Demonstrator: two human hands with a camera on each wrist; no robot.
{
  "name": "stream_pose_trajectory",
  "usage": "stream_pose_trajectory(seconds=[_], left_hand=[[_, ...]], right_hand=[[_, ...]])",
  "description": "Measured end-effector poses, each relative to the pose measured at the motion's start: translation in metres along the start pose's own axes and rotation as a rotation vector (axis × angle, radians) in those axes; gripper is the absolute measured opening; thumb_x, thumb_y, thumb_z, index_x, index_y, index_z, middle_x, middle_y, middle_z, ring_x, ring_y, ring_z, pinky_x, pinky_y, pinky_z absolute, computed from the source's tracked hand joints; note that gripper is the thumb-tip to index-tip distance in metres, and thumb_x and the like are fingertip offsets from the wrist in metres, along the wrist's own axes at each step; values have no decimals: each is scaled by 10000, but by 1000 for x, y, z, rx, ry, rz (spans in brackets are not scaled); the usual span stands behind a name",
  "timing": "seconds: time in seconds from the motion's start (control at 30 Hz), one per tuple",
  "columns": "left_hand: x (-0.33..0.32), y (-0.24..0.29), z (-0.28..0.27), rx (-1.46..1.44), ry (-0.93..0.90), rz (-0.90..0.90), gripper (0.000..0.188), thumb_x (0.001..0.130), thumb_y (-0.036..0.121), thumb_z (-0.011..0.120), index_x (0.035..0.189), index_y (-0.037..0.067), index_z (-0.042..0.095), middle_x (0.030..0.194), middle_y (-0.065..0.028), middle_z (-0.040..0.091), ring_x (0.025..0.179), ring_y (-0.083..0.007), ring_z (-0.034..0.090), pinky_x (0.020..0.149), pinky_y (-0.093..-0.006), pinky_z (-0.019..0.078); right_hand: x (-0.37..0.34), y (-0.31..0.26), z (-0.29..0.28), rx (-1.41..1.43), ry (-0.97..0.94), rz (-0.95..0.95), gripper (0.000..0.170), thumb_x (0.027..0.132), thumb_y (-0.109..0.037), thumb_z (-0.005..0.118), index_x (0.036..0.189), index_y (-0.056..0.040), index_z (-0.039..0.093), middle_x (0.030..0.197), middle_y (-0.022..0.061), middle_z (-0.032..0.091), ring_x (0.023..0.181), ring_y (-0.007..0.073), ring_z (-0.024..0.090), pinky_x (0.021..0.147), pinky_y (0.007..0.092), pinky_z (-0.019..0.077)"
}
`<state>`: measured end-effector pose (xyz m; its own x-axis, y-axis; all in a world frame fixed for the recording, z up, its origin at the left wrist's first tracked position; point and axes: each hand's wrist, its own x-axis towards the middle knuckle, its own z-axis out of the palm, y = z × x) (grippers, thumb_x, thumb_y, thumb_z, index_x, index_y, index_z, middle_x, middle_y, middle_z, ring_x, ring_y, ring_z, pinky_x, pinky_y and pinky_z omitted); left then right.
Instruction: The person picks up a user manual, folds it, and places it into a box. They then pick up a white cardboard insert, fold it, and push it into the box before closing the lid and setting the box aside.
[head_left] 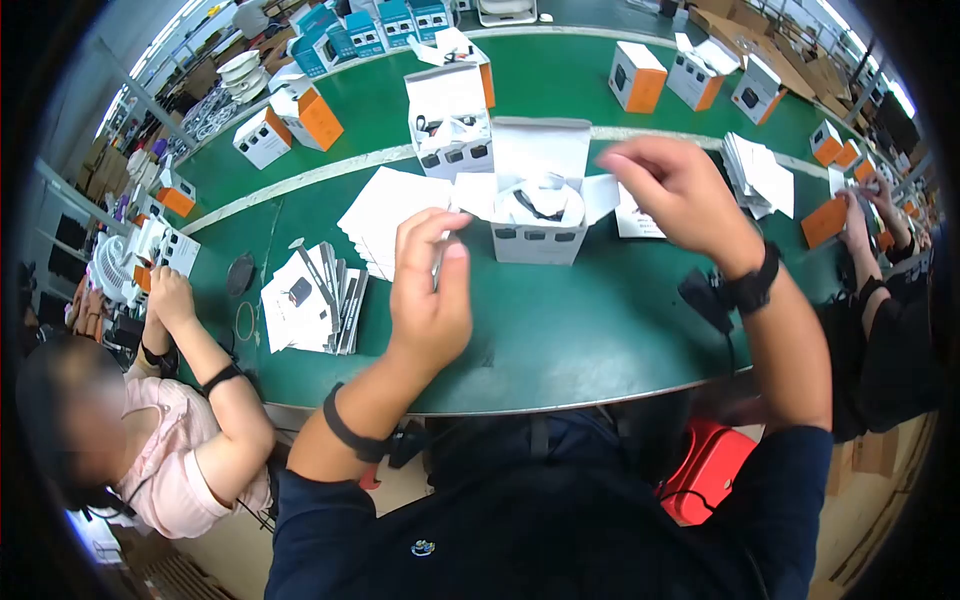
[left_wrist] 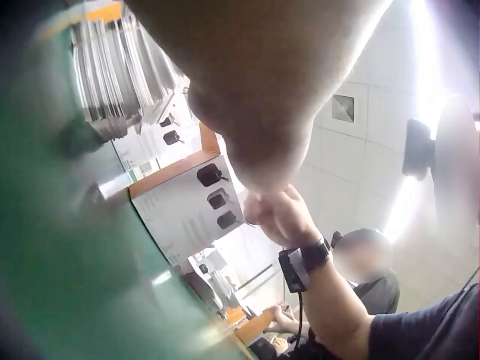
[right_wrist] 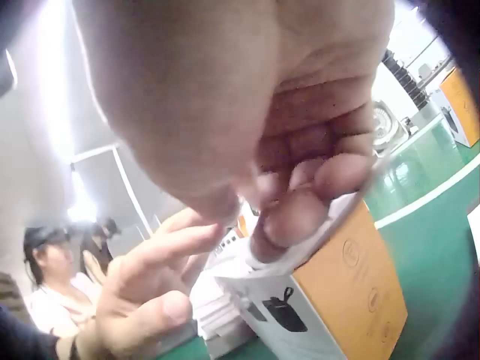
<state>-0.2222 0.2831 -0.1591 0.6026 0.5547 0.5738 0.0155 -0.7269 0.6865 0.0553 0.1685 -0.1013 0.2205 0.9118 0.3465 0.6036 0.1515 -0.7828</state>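
A white box (head_left: pixel 538 245) with its lid raised and side flaps spread stands on the green table before me. Inside lie a black cable (head_left: pixel 537 205) and white wrapping. My left hand (head_left: pixel 430 290) is beside the left flap (head_left: pixel 475 194), its fingers loosely bent with nothing between them. On the other side, my right hand (head_left: pixel 680 195) hovers by the right flap (head_left: pixel 601 197), thumb and forefinger apart. In the right wrist view its bent fingers (right_wrist: pixel 296 214) overlap the top edge of the box, whose orange side (right_wrist: pixel 356 289) shows.
Behind stands another open box (head_left: pixel 450 140). Left lie white sheets (head_left: pixel 390 215) and a stack of booklets (head_left: pixel 315 300); right, more papers (head_left: pixel 757 175). Several boxes line the far side. People sit at both ends of the table (head_left: pixel 560 335). A red case (head_left: pixel 708 470) is below.
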Motion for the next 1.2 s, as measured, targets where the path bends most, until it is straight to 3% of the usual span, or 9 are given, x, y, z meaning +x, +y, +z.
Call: stream_pose_trajectory(seconds=[0.03,0.17,0.37,0.5,0.6,0.7,0.87,1.0,1.2], left_hand=[[-5,-4,2,-351,114,-285,369,1042,64,484,1399,-20,524,1317,-183,556,1211,-287,590,1026,-419,496],[23,-6,16,-820,183,-749,368,1106,168,421,1421,-13,472,1207,-120,609,1100,-210,618,912,-346,539],[64,-24,37,-578,-125,-740,290,1062,245,573,1233,29,663,1009,-21,679,920,-115,625,847,-287,532],[74,-32,49,-324,-224,-417,325,960,51,678,1279,7,639,1182,-61,670,1031,-121,627,942,-300,520],[73,-41,54,-722,-251,-312,372,983,19,631,1354,23,608,1421,-95,570,1219,-139,585,1018,-288,483],[66,-42,46,-391,-291,232,423,930,202,752,1318,66,655,1436,-151,576,1304,-253,578,1103,-396,434],[65,-33,39,-114,-280,323,388,851,244,753,1213,115,705,1313,-128,668,1311,-343,579,1189,-597,290],[65,-23,28,146,-347,281,362,882,168,640,1233,108,705,1327,-127,663,1291,-354,587,1178,-583,300],[72,-17,28,212,-437,363,491,906,134,636,1394,174,661,1445,-149,595,1327,-378,552,1116,-542,374]], right_hand=[[-12,13,-1,42,105,62,234,1012,-191,640,1034,27,720,788,25,647,715,73,548,657,264,474],[-25,65,21,393,116,311,313,1037,-284,643,1196,-18,685,880,4,676,704,68,601,614,234,502],[6,50,44,446,-136,368,363,1021,-264,665,1300,-34,636,1035,4,708,745,50,637,618,217,514],[15,48,44,600,-233,417,336,1019,-197,654,1303,-20,626,1104,18,713,891,66,656,737,231,545],[11,65,62,579,-44,112,333,1015,-109,629,1329,0,599,1219,54,681,1117,117,638,950,286,540],[-3,65,58,667,-36,-57,338,1012,-10,581,1350,-19,587,1375,87,598,1216,175,623,970,317,553],[-5,86,50,596,-145,-348,455,960,-42,677,1407,-44,589,1500,142,499,1367,203,496,1072,358,462],[-11,86,53,609,-112,-154,360,959,-49,690,1319,-53,671,1508,121,494,1211,152,551,971,295,471],[-16,87,47,385,-77,-231,334,921,-43,722,1253,-70,731,1517,146,507,1057,148,611,906,283,481]])
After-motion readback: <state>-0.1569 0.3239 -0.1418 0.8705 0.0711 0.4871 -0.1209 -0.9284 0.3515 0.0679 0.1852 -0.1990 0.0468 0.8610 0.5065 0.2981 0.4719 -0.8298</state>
